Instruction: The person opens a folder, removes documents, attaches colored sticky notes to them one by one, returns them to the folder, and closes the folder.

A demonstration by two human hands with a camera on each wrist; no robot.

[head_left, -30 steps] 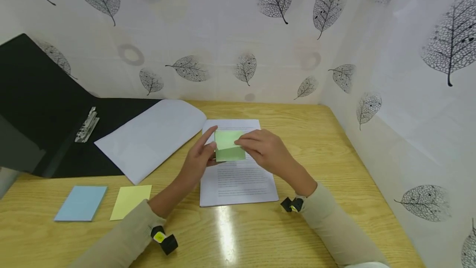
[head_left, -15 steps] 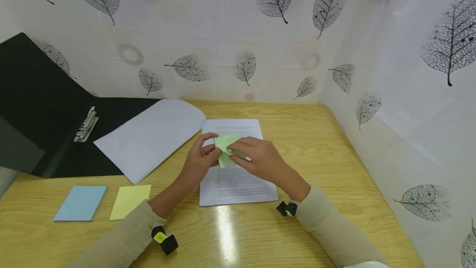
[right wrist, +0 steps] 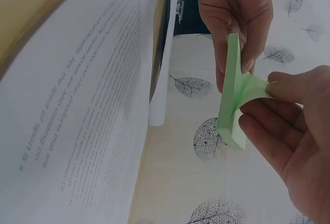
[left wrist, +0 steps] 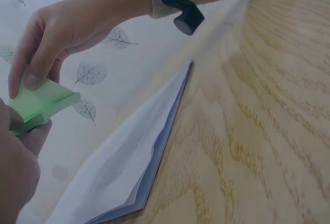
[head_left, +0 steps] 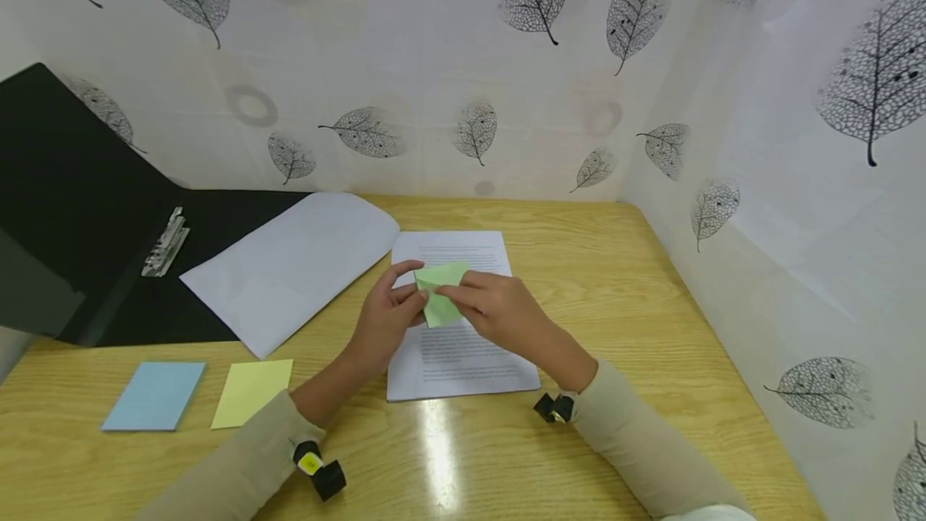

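My left hand (head_left: 383, 316) grips a pad of light green sticky notes (head_left: 441, 313) by its left side, above a stack of printed pages (head_left: 470, 364). At the pad's right side, my right hand (head_left: 506, 308) pinches the top sheet between thumb and index finger. That sheet (right wrist: 255, 88) curves away from the pad in the right wrist view, one part still joined to it. From the left wrist view, the pad's thick edge (left wrist: 54, 107) shows, with the right hand (left wrist: 64, 31) over the raised sheet.
A yellow sticky pad (head_left: 249, 396) and a blue one (head_left: 155, 396) lie on the wooden table (head_left: 615, 280) at the left. Behind them, a black folder (head_left: 217, 219) with a metal clip (head_left: 166, 244) stands opened, a white sheet (head_left: 297, 264) partly over it.
The green pad has tilted and dropped slightly. My right hand has shifted left and a little down across it, and the top sheet is now bent up from the pad.
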